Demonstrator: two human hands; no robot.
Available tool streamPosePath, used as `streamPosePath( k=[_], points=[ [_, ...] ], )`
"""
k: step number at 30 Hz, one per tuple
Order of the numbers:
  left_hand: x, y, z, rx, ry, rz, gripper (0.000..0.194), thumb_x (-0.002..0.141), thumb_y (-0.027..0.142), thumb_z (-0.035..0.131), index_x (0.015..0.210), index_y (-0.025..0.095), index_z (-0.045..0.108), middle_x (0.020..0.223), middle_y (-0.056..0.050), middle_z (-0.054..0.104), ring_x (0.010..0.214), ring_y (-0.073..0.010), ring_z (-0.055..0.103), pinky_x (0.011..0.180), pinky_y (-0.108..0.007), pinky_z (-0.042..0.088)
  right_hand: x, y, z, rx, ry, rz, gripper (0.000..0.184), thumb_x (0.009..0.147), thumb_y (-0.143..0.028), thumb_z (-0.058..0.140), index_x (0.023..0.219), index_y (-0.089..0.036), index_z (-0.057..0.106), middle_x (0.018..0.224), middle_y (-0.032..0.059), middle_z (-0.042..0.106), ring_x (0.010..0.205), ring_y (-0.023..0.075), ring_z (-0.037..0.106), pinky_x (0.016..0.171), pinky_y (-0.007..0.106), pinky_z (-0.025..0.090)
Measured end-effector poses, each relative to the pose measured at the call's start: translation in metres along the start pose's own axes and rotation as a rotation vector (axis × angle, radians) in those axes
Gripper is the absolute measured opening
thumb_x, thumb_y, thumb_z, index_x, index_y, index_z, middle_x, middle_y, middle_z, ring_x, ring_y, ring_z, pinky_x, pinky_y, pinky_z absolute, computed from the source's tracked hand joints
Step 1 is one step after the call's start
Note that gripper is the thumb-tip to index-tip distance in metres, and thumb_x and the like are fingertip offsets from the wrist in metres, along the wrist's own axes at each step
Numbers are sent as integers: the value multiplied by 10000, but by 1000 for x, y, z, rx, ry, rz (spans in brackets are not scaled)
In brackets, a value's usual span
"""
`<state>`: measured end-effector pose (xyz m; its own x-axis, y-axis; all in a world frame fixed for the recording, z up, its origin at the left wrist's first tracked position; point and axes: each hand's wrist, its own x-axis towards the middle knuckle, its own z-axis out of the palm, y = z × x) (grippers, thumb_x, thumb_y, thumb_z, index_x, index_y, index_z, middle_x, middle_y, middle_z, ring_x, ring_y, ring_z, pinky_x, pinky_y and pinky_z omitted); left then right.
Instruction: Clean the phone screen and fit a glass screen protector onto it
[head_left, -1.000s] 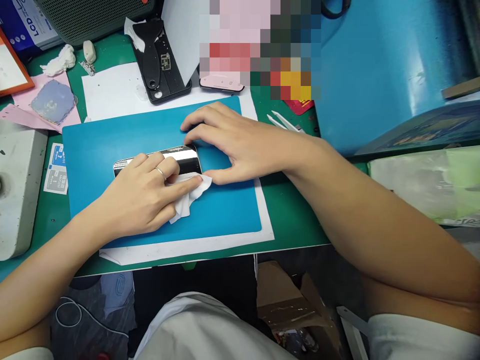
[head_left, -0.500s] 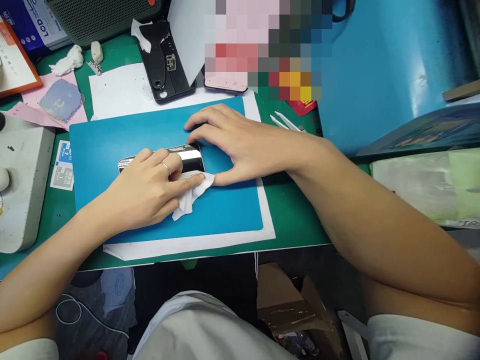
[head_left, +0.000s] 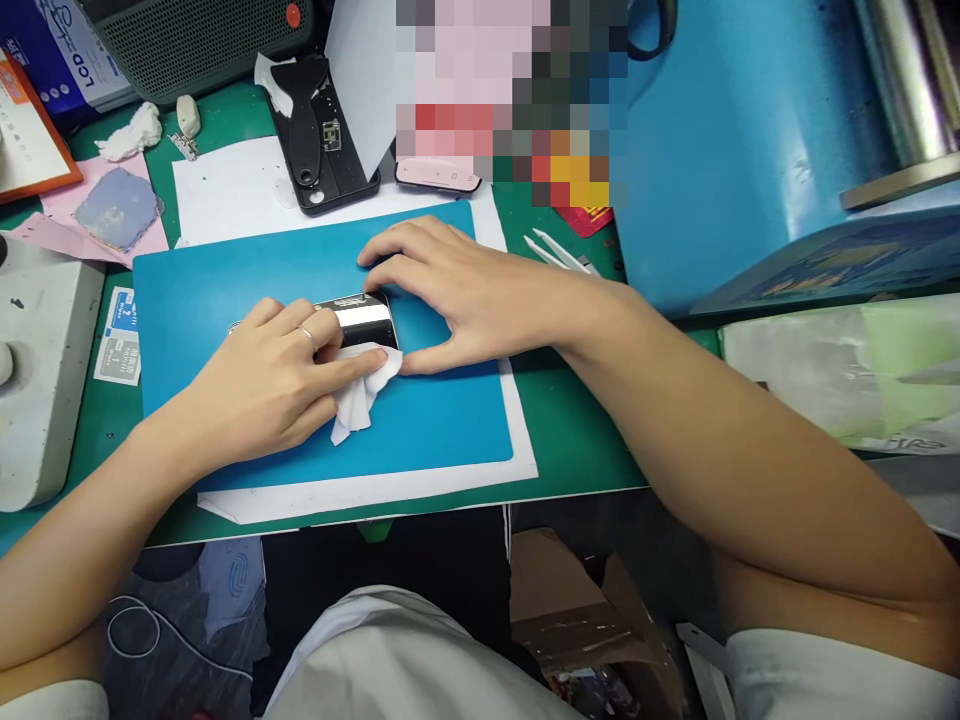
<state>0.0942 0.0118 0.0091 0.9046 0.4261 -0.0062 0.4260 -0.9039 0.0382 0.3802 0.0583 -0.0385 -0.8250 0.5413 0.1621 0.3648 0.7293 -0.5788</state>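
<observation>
A phone (head_left: 367, 320) with a shiny dark surface lies flat on the blue mat (head_left: 420, 425). My left hand (head_left: 266, 375), with a ring on one finger, rests over the phone's left part and hides much of it. Its fingers press a crumpled white wipe (head_left: 358, 398) along the near edge at the right end. My right hand (head_left: 450, 295) spans that same end, index fingertip at the far corner and thumb by the near corner, against the wipe. The other right fingers curve above the mat.
Behind the mat lie a black phone housing (head_left: 341, 165) with a black scraper (head_left: 304, 120) on it, and a pink phone (head_left: 439, 175). White tweezers (head_left: 555, 250) lie right of the mat. A pale device (head_left: 45, 370) stands at left, near small wipe packets (head_left: 118, 335).
The view has shifted a little. My left hand now covers more of the phone's left end, still pressing the wipe. My right hand keeps its place at the right end.
</observation>
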Motion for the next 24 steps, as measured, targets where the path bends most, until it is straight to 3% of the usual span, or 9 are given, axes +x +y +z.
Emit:
streamPosePath(
  k=[14,24],
  points=[
    [6,5,2,-4,4,47,469,1096,216,473,1525,213,662,990,-110,637,885,-280,539,747,-406,340,0,1,-1,-31,-1,-31,566,985,-598,700,1411,-242,592,1574,184,549,1466,429,464,1193,683,427],
    [0,-2,0,12,7,51,450,1102,243,460,1502,247,667,992,-109,668,907,-278,581,766,-414,383,0,-3,-1,-42,-1,14,604,950,-614,729,1429,-264,612,1593,171,568,1478,453,480,1227,686,410]
  ],
)
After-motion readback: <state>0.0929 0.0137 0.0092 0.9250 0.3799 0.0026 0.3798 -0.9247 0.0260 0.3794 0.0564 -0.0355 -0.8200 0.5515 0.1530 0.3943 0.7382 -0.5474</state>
